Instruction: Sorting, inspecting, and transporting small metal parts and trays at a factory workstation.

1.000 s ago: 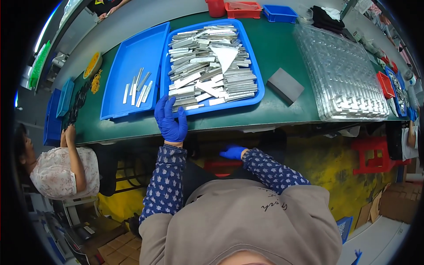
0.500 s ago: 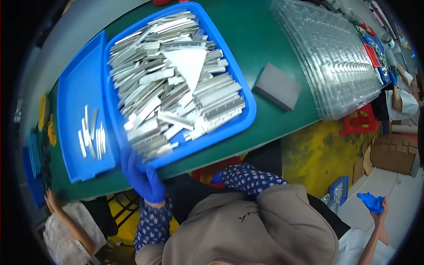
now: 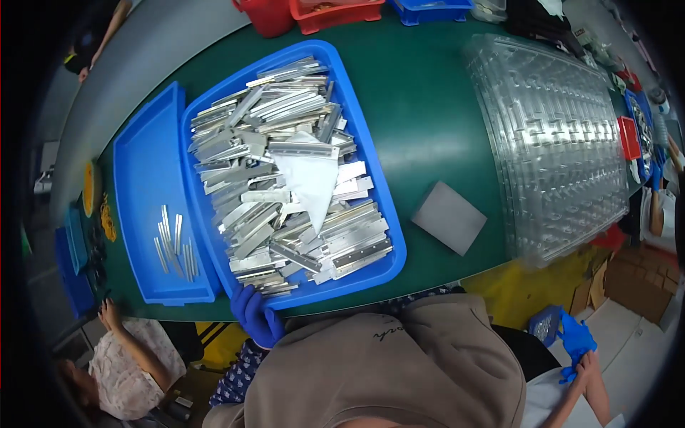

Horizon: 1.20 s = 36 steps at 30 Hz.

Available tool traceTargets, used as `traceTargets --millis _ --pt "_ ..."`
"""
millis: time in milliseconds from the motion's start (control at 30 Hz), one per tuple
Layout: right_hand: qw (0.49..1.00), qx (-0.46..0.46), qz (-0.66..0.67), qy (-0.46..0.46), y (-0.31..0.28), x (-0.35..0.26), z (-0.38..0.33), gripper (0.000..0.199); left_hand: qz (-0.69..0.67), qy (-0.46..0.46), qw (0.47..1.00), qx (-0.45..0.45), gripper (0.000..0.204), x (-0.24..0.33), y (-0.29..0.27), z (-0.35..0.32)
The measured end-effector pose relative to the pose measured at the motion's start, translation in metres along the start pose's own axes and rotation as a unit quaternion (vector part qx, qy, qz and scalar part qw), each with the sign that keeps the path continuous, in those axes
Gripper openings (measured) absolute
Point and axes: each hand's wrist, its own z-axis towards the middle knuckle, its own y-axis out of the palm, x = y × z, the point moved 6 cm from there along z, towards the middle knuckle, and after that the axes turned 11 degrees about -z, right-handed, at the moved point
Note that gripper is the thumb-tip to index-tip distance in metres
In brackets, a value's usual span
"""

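My left hand (image 3: 257, 317), in a blue glove, is at the near left corner of a large blue tray (image 3: 391, 214). Its fingers are slightly bent and apart against the rim, with nothing seen in them. Heaped in this tray are many flat silvery metal strips (image 3: 260, 171), some with rows of holes. On top of the heap lies a white, roughly triangular sheet (image 3: 310, 182). Of my right arm only a bit of patterned sleeve (image 3: 428, 293) shows below the table edge; my right hand is hidden.
A shallower blue tray (image 3: 146, 178) with several thin strips (image 3: 175, 246) adjoins on the left. Right of the large tray are a grey block (image 3: 451, 217) and stacked clear plastic trays (image 3: 564, 150). Red bins (image 3: 335, 16) stand behind. Co-workers sit on both sides; one holds blue gloves (image 3: 575, 339).
The view has shifted, so the table sits lower in the picture and the bins behind it show. My left hand's fingers have drawn back and bent. My right hand has gone out of sight.
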Motion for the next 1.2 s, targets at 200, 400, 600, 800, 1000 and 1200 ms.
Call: traceTargets --millis 200,400,600,800,1000,1200 --pt "0.995 -0.046 0.043 -0.077 0.048 0.008 0.036 0.042 -0.089 -0.014 0.990 0.104 0.028 -0.001 -0.004 -0.016" --pt "0.989 0.012 0.084 -0.120 0.050 -0.012 -0.003 0.042 -0.162 0.024 0.982 0.094 0.031 -0.001 0.004 -0.007" --pt "0.915 0.153 -0.372 -0.033 0.090 -0.214 -0.131 0.028 -0.189 0.023 0.974 0.124 0.029 -0.015 -0.018 -0.025" --pt "0.845 0.468 -0.126 -0.226 0.057 -0.259 -0.218 0.014 -0.252 0.042 0.962 0.100 0.032 -0.016 -0.009 -0.023" --pt "0.765 0.574 -0.077 -0.281 0.037 -0.237 -0.218 0.014 -0.266 0.037 0.961 0.067 0.031 -0.020 -0.010 -0.028" --pt "0.756 0.564 0.033 -0.329 0.052 -0.247 -0.272 0.026 -0.233 0.078 0.968 0.044 0.031 -0.022 -0.005 -0.029"
